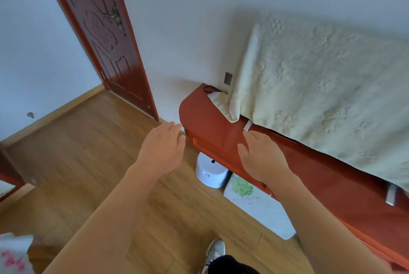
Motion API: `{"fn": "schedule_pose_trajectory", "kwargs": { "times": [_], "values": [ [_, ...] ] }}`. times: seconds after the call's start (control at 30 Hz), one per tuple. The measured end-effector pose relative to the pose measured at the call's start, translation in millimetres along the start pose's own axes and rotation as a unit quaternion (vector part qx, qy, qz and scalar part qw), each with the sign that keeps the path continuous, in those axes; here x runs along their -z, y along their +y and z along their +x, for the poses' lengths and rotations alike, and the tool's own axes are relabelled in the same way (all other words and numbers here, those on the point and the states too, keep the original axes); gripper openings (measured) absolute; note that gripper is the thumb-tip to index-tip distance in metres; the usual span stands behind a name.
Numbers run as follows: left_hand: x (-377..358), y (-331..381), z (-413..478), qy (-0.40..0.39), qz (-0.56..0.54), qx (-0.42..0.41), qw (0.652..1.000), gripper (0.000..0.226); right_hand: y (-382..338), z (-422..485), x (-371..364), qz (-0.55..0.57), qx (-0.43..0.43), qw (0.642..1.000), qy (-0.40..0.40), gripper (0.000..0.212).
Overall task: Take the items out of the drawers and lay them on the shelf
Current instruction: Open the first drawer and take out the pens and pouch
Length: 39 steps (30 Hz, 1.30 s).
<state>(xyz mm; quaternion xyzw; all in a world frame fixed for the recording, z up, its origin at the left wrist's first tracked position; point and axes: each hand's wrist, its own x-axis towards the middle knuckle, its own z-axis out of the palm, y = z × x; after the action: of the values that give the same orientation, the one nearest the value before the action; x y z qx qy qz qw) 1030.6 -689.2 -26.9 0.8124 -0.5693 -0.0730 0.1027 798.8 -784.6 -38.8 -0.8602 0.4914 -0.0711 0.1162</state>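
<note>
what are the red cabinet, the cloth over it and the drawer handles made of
Cabinet: looks like wood under a smooth reddish-brown lacquer; light sheen on its top.
Cloth: soft cream textile, perhaps fleece or towelling; it drapes in folds and bears a raised flower pattern.
Drawer handles: likely brushed metal, silver-grey, though coated plastic is possible.

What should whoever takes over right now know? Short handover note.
Hands: left hand open, empty, in the air off the rounded end of the red-brown cabinet. The right hand is open, empty, in front of the cabinet face just below a metal handle; contact cannot be told.
Things: a second handle sits further right. A cream cloth drapes over the cabinet top. No drawer shows pulled out; no items in view; no shelf made out.
Done: nothing yet.
Left: open the drawers, take the items out, lay them on the shelf.
</note>
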Motion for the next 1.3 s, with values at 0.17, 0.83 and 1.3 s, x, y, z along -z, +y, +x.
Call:
{"fn": "schedule_pose_trajectory", "kwargs": {
  "times": [0.17,0.83,1.3],
  "values": [
    [-22,12,72,-0.009,-0.001,-0.052,0.999,0.049,30,46,-5,0.006,-0.032,0.999,0.005,0.037],
    [-131,-3,176,-0.113,-0.198,-0.166,0.959,0.057,36,48,-100,0.184,-0.324,0.927,0.041,0.065],
    [-316,-48,170,-0.168,-0.289,0.064,0.94,0.052,70,51,-290,0.426,-0.517,0.741,0.041,0.07]
  ]
}}
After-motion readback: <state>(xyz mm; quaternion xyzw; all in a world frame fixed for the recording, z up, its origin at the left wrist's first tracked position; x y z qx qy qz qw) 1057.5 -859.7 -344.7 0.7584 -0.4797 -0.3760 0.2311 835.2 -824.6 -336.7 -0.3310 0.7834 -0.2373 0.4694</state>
